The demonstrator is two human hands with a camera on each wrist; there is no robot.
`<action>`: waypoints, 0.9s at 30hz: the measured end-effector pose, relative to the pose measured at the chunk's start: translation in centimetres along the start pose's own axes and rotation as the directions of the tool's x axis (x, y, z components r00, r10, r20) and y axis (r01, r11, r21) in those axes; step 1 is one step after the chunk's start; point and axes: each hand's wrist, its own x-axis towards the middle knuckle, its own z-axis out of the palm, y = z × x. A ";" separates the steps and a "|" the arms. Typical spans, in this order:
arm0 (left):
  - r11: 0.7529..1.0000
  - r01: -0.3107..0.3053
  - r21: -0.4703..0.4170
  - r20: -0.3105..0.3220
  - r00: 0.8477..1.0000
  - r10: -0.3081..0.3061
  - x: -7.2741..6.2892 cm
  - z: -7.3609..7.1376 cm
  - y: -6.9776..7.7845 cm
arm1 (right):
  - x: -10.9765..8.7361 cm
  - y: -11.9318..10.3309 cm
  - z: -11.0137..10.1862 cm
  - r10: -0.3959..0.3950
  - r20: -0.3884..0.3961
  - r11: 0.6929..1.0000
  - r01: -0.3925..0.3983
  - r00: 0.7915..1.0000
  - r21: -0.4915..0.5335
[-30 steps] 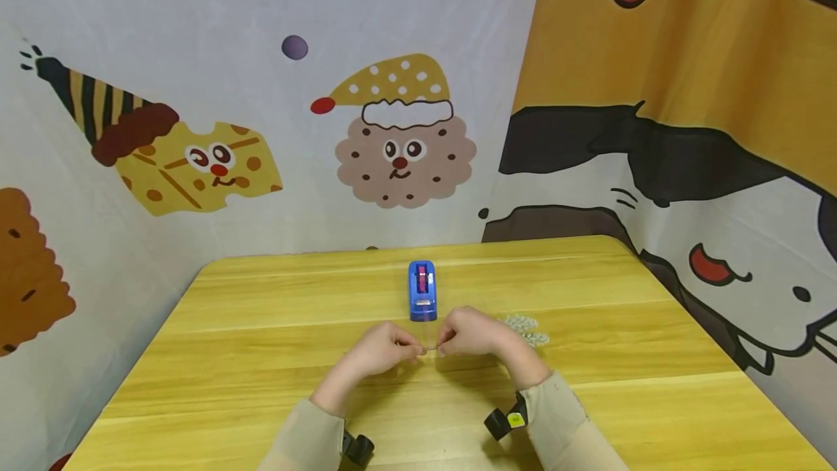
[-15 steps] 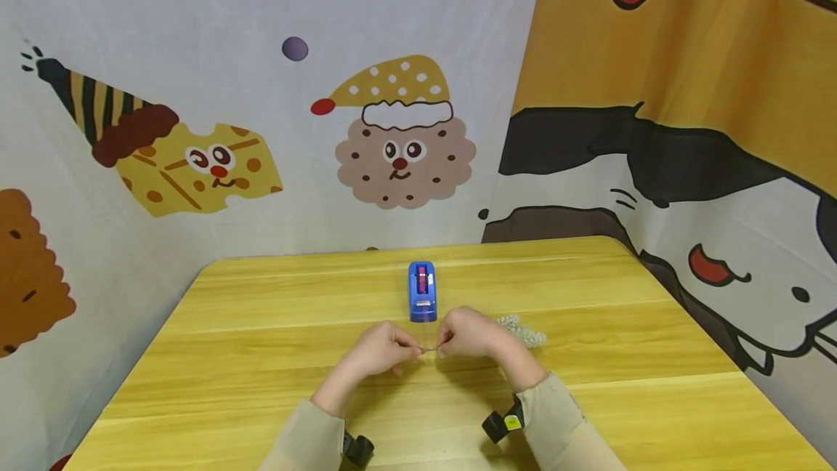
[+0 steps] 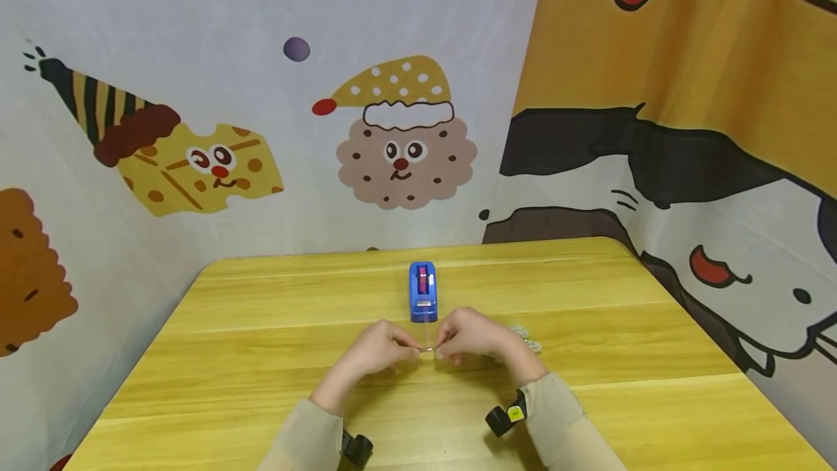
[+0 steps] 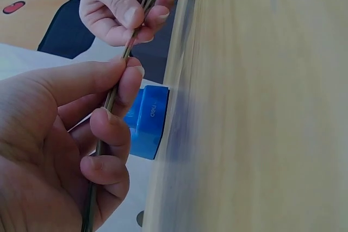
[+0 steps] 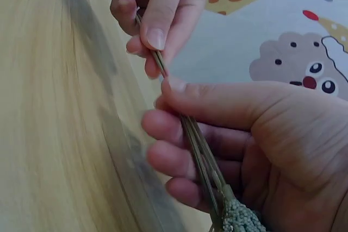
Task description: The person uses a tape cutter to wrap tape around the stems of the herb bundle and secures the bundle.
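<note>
My left hand (image 3: 381,347) and right hand (image 3: 471,331) hold a thin bundle of plant stems (image 4: 110,100) between them, low over the table. Thumb and fingers of the left hand pinch the lower stems. Closer to the pale green, grainy flower heads (image 5: 242,218), the right hand pinches the same bundle; in the head view its wrist partly covers them. From the blue tape dispenser (image 3: 423,304) a strip of clear tape (image 3: 428,333) runs toward me to the stems between my fingertips. A pinkish patch shows on the stems there in both wrist views.
The dispenser, with a pink core, stands on the wooden table (image 3: 261,304) just beyond my hands. A cartoon-printed cloth (image 3: 261,93) hangs behind the table. Black wrist cameras sit below both beige sleeves (image 3: 552,413).
The flower heads have swung toward the right wrist and turned, and less of them shows now. Both hands stay almost in place, fingertips slightly shifted on the stems.
</note>
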 end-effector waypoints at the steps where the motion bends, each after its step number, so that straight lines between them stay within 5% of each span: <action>1: 1.000 -0.002 -0.001 -0.001 1.000 0.002 0.0 0.0 0.0 | 0.0 0.1 0.0 -0.001 0.004 1.000 0.001 1.000 0.026; 17: 0.998 -0.004 -0.061 0.077 0.997 0.009 0.1 0.3 -0.2 | -0.4 -0.9 -0.3 -0.023 -0.041 0.996 0.020 0.999 -0.081; 27: 0.997 -0.006 -0.077 0.055 0.998 0.010 0.0 0.5 -0.2 | -0.4 -0.9 -1.1 0.022 0.013 0.996 -0.020 1.000 -0.091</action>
